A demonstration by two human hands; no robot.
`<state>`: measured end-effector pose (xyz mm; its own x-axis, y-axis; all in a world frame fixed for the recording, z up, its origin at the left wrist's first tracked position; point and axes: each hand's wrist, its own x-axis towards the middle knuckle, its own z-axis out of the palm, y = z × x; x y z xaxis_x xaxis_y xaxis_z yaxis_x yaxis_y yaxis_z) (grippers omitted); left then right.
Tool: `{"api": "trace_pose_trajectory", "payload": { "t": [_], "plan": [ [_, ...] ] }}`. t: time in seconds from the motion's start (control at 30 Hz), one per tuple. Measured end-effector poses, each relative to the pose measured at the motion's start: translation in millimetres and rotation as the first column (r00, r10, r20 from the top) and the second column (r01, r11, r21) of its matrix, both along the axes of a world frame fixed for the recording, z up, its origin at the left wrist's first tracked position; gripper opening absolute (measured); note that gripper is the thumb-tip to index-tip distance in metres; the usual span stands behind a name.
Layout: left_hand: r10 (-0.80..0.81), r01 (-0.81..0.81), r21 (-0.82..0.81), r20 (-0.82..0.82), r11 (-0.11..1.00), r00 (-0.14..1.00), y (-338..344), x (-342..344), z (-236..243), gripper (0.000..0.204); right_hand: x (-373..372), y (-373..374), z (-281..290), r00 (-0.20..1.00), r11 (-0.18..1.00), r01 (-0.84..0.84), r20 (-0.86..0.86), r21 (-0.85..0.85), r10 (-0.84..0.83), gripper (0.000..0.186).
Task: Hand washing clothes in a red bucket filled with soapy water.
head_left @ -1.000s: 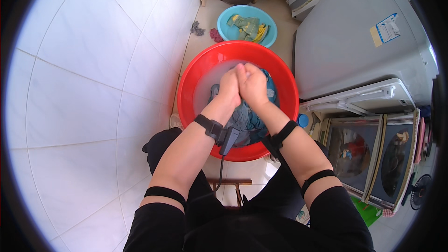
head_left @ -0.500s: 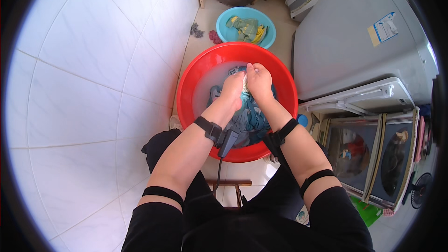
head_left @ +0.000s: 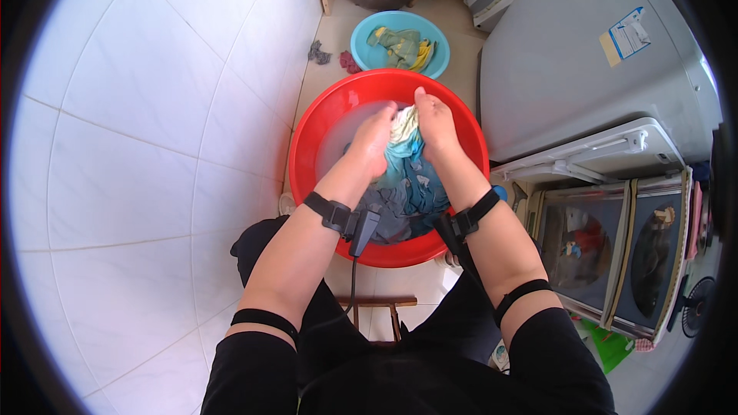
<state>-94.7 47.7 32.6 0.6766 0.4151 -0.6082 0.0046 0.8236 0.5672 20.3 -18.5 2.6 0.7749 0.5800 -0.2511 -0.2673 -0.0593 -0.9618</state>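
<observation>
Over a large red basin (head_left: 305,146) of cloudy water, a wet garment (head_left: 403,132), pale cream at the top and turquoise below, is stretched between my hands. My left hand (head_left: 373,137) is closed on its left side, and my right hand (head_left: 436,124) grips the right side near the top. The garment's lower part hangs down onto other wet clothes (head_left: 407,196), grey and dark teal, heaped in the basin. My fingertips are partly hidden by the hands and cloth.
Behind the red basin stands a light-blue basin (head_left: 361,40) with green and yellow cloth. Small grey (head_left: 319,52) and dark-red cloths (head_left: 349,62) lie on the floor. A tiled wall (head_left: 131,146) is at left; a grey appliance (head_left: 569,69) and a cabinet (head_left: 592,246) stand at right.
My hands have moved apart, the left one leftward and the right one rightward. More of the cream and turquoise garment now shows spread between them.
</observation>
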Motion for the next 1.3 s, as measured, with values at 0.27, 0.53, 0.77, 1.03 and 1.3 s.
{"api": "trace_pose_trajectory", "payload": {
  "t": [0.27, 0.53, 0.77, 1.03, 1.3],
  "plan": [
    [-0.390, 0.282, 0.561, 0.079, 0.778, 0.918, 4, -25, 5, 0.102, 15, -17, 67, 0.696, 0.907, 0.058, -0.669, 0.416, 0.262, 0.055],
    [-0.284, 0.207, 0.570, 0.049, 0.795, 0.957, 17, -27, -11, 0.039, 55, -31, 77, 0.758, 0.893, 0.035, -0.594, 0.450, 0.269, 0.059],
    [-0.026, -0.009, 0.093, 0.367, 0.996, 0.930, 18, -25, 26, 0.031, 39, -38, 59, 0.850, 0.850, -0.527, 0.023, -0.008, 0.527, 0.043],
    [-0.297, 0.210, 0.418, 0.152, 0.884, 0.943, 34, -31, 15, 0.027, 15, -28, 61, 0.840, 0.843, -0.533, -0.069, 0.077, 0.538, 0.040],
    [-0.529, 0.547, 0.741, -0.306, 0.390, 0.792, 38, -49, 10, 0.080, 18, -24, 81, 0.898, 0.822, -0.186, -0.247, 0.539, 0.365, 0.026]
  ]
}}
